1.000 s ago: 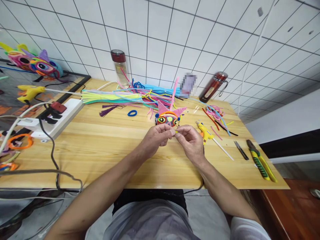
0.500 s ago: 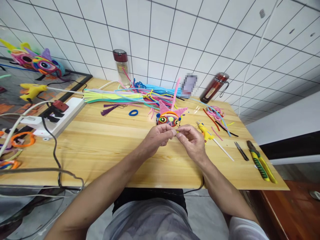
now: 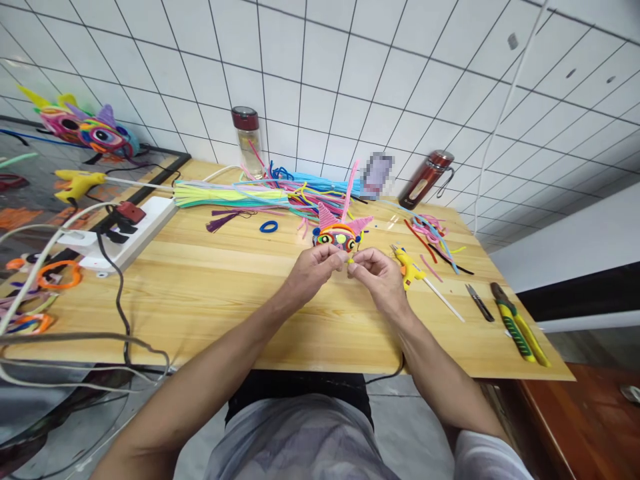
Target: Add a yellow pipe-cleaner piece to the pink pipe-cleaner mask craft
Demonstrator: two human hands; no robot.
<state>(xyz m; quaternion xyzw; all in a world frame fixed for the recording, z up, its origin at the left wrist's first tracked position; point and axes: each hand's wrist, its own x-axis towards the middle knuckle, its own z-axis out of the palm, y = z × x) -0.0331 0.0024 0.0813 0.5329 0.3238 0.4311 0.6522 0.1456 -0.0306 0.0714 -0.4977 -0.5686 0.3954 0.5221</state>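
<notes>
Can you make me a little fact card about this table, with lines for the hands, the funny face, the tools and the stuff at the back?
Right hand: pinching a small yellow piece
Left hand: right next to that piece; its grip is hard to make out
Funny face: colourful, pink-eared, just beyond the hands
Tools: yellow glue gun with a white stick, snips, green-and-yellow pliers
Craft stuff: bundle of coloured strips, blue ring
Back: clear bottle, red flask
</notes>
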